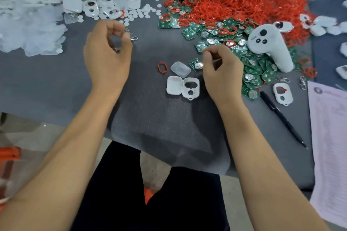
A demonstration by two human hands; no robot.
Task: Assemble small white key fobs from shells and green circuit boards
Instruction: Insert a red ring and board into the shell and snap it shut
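Left hand pinching a metal clasp, right hand curled by a green circuit board – grip unclear, writing illegible

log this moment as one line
left hand: pinches metal clasp | right hand: by green board | shell halves: open on mat | red ring: loose

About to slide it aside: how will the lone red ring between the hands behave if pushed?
The red ring looks thin and lies in an uneven oval, so it is probably floppy and light. Lying flat on the mat, it should drag or buckle, not roll.
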